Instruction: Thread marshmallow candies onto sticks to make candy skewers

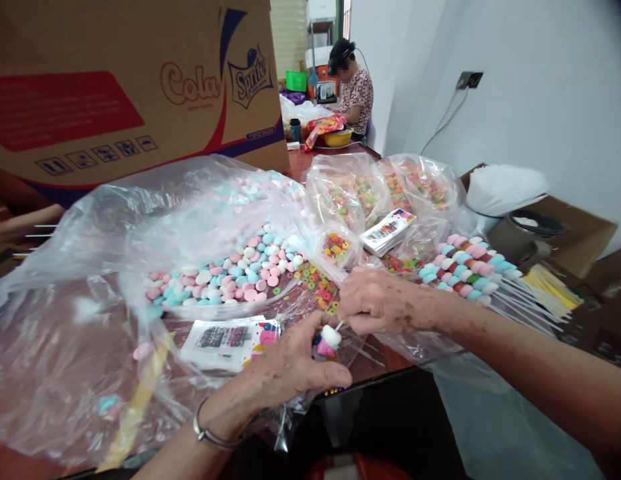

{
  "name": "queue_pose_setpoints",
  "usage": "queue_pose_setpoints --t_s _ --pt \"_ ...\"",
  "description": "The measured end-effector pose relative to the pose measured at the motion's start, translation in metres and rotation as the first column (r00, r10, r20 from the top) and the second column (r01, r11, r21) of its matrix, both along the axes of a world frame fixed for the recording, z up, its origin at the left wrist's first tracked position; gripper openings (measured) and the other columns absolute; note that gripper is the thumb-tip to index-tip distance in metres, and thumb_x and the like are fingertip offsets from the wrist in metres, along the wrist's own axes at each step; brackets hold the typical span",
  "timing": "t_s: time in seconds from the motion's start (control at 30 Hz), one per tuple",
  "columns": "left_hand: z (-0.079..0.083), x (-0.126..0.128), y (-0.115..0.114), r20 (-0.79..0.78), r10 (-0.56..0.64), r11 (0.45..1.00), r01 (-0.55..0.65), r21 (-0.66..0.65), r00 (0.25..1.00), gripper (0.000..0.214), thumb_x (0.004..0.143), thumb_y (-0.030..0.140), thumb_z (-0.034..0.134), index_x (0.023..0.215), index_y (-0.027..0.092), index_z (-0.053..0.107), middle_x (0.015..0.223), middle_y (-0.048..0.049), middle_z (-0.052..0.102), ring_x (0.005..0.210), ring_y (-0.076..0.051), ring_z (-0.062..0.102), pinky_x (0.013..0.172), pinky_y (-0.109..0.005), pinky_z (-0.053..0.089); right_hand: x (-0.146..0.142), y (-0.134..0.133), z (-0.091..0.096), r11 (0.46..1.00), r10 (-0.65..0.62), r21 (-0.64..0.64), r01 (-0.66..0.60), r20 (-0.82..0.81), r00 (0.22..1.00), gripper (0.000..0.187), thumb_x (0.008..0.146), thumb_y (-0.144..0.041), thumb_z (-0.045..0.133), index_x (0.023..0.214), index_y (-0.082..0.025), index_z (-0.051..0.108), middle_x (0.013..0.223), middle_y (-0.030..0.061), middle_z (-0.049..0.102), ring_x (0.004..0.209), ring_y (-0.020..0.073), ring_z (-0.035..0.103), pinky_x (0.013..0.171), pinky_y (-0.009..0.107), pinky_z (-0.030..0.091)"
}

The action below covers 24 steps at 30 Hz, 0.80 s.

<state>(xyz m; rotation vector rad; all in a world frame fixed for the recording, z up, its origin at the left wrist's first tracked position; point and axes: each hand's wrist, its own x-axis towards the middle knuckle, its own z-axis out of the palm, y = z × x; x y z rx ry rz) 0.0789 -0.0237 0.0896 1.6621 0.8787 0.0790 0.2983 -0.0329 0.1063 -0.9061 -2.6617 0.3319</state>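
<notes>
My left hand (290, 367) is closed round a small stack of marshmallow pieces (327, 341), pink below and white on top. My right hand (385, 303) pinches a thin white stick (339, 326) whose tip meets the white piece. Both hands hover over crinkled clear plastic at the table's near edge. Just behind them an open plastic bag (190, 220) holds a heap of pink, blue and white marshmallows (240, 273). Coloured ring candies (320, 283) lie scattered beside that heap.
Finished candy skewers (465, 270) lie in a row to the right, near yellow sticks (555, 287). Printed label cards (230, 341) and another stack (387, 231) rest on the plastic. A large cardboard box (130, 87) stands at left. Another person (355, 90) sits at the far end.
</notes>
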Motion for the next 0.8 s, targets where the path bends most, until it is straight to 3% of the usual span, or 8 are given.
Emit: queue_pose_setpoints --t_s 0.03,0.1,0.17,0.23,0.33,0.5,0.6,0.8 --pt "0.003 -0.004 0.000 0.020 0.002 1.000 -0.002 -0.001 1.000 0.050 0.070 0.036 0.081 0.111 0.019 0.059 0.085 0.0009 0.064 0.074 -0.017 0.058 0.063 -0.026 0.046 0.004 0.001 0.002 1.000 0.002 0.004 -0.002 -0.027 1.000 0.024 0.088 -0.013 0.052 0.073 -0.016 0.069 0.067 0.0007 0.064 0.066 0.0140 0.049 0.069 0.029 0.032" --pt "0.006 -0.013 0.001 0.040 -0.016 0.988 0.022 -0.155 0.999 0.041 0.076 0.038 0.076 0.108 0.019 0.058 0.080 0.0018 0.062 0.065 -0.015 0.056 0.059 -0.026 0.046 0.011 0.002 0.004 1.000 0.006 0.013 -0.005 -0.052 0.999 0.026 0.092 -0.015 0.050 0.074 -0.015 0.069 0.066 0.0008 0.062 0.066 0.0143 0.048 0.070 0.029 0.032" --pt "0.004 -0.021 0.001 0.040 -0.031 0.935 0.043 -0.351 0.999 0.034 0.080 0.041 0.073 0.099 0.018 0.057 0.068 0.0043 0.057 0.053 -0.011 0.050 0.050 -0.024 0.044 0.015 0.002 0.005 0.999 0.022 0.033 -0.020 -0.059 0.998 0.027 0.094 -0.017 0.050 0.074 -0.016 0.069 0.065 0.0009 0.061 0.065 0.0143 0.046 0.071 0.030 0.031" --pt "0.000 -0.027 0.001 0.058 -0.017 0.902 0.041 -0.430 0.998 0.034 0.078 0.042 0.075 0.091 0.017 0.057 0.064 0.0049 0.056 0.050 -0.009 0.046 0.046 -0.021 0.042 0.016 0.002 0.006 0.997 0.052 0.055 -0.049 -0.056 0.997 0.028 0.093 -0.016 0.049 0.073 -0.016 0.069 0.065 0.0008 0.060 0.063 0.0139 0.043 0.070 0.031 0.030" --pt "-0.007 -0.030 0.001 0.091 0.018 0.898 0.024 -0.439 0.996 0.038 0.074 0.041 0.079 0.093 0.017 0.057 0.064 0.0053 0.057 0.050 -0.007 0.046 0.044 -0.018 0.041 0.013 0.000 0.006 0.999 0.052 0.018 -0.051 -0.051 0.997 0.026 0.090 -0.012 0.049 0.074 -0.016 0.069 0.066 0.0009 0.061 0.065 0.0139 0.044 0.071 0.030 0.030" --pt "-0.016 -0.021 -0.001 0.106 0.024 0.906 0.023 -0.423 0.994 0.041 0.069 0.036 0.082 0.095 0.018 0.056 0.061 0.0079 0.056 0.048 -0.008 0.049 0.047 -0.021 0.044 0.002 -0.002 0.001 0.987 -0.011 -0.161 0.003 -0.045 0.999 0.021 0.082 -0.011 0.052 0.066 -0.016 0.065 0.065 -0.0010 0.062 0.063 0.0117 0.046 0.070 0.028 0.032" --pt "-0.022 -0.015 -0.003 0.067 0.005 0.931 0.020 -0.364 0.998 0.037 0.072 0.033 0.079 0.099 0.018 0.058 0.054 0.0087 0.055 0.047 -0.010 0.051 0.046 -0.020 0.038 -0.004 -0.001 -0.004 0.968 -0.039 -0.248 0.042 0.015 0.999 0.019 0.077 -0.014 0.054 0.059 -0.017 0.061 0.059 -0.0030 0.057 0.058 0.0109 0.042 0.066 0.027 0.031" --pt "-0.027 -0.012 -0.005 0.040 -0.012 0.982 0.020 -0.190 0.999 0.037 0.077 0.035 0.075 0.106 0.019 0.061 0.064 0.0066 0.058 0.053 -0.012 0.053 0.050 -0.022 0.037 0.001 0.002 -0.003 0.969 -0.067 -0.238 0.071 0.027 0.997 0.019 0.076 -0.016 0.051 0.059 -0.017 0.061 0.060 -0.0016 0.057 0.059 0.0116 0.042 0.063 0.027 0.029"
